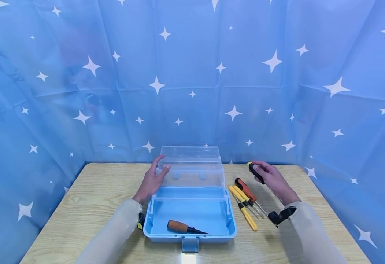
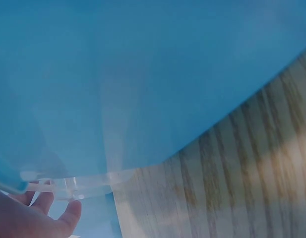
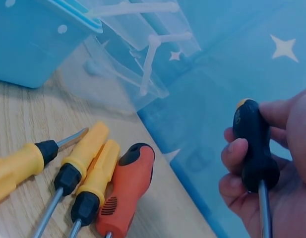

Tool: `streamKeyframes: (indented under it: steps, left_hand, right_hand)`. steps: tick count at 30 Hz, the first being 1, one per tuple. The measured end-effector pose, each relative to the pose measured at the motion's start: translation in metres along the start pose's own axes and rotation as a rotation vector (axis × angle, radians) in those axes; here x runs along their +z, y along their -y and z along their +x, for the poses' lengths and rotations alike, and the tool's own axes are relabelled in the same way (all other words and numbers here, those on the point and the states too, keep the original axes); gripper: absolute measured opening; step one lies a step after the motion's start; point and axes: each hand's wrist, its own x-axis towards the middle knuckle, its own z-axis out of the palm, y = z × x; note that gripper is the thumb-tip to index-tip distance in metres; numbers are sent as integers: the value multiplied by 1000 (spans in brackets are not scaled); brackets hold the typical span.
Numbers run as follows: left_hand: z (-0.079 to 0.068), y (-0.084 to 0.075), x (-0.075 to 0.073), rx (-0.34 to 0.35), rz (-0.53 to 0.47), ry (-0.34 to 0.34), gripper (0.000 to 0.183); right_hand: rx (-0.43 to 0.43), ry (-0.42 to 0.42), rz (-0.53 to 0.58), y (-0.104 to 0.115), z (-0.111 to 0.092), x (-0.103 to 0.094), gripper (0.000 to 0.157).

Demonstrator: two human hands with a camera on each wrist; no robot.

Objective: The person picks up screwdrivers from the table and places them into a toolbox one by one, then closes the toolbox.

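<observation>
A light blue toolbox (image 1: 189,238) stands with its clear lid (image 1: 192,179) raised at the back. My left hand (image 1: 150,184) grips the left edge of that lid, thumb in front and fingers behind. Up off the table on the right, my right hand (image 1: 276,182) holds a screwdriver (image 3: 254,148) by its black handle with a yellow end; its metal shaft points back toward the wrist. Inside the toolbox lies a screwdriver with a brown handle (image 1: 178,226). Closest below the right hand are an orange-and-black screwdriver (image 3: 125,191) and several yellow-handled screwdrivers (image 3: 86,151).
The wooden table (image 1: 103,198) ends at a blue curtain (image 1: 192,73) with white stars. A blue latch (image 1: 190,244) hangs open at the toolbox's front. Close by the toolbox's left side is a small black-and-yellow object (image 1: 140,222), partly hidden by the left sleeve.
</observation>
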Motion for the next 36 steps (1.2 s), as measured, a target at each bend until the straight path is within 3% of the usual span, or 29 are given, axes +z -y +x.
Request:
streamKeyframes:
  steps: [20, 36]
  left_hand:
    - [-1, -1, 0, 7, 9, 11, 68]
    - [0, -1, 0, -6, 20, 5, 71]
  right_hand:
    - [-3, 40, -38, 39, -7, 8, 53]
    - [-82, 72, -44, 61, -12, 17, 45]
